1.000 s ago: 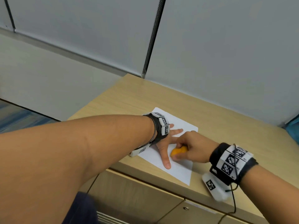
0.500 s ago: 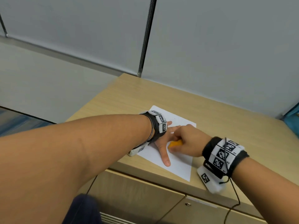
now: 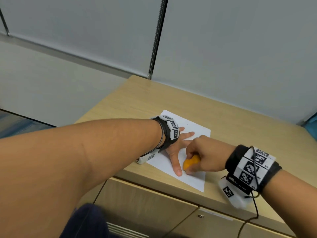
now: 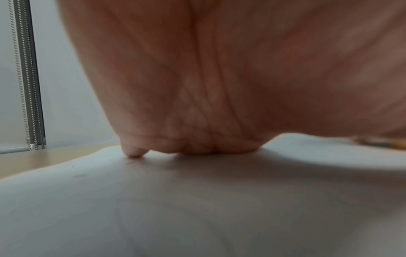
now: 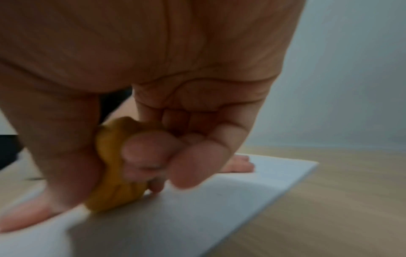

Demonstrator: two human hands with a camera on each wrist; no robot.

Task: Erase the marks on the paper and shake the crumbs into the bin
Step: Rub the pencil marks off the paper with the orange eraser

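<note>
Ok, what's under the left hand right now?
The white paper, lying flat on the wooden desk. The left hand rests spread on it, fingers straight. Any marks beneath the palm are covered, so I cannot tell.

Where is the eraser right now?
In the head view the orange eraser is gripped in the right hand, pressed on the paper near its front edge, just right of the left hand's thumb.
</note>
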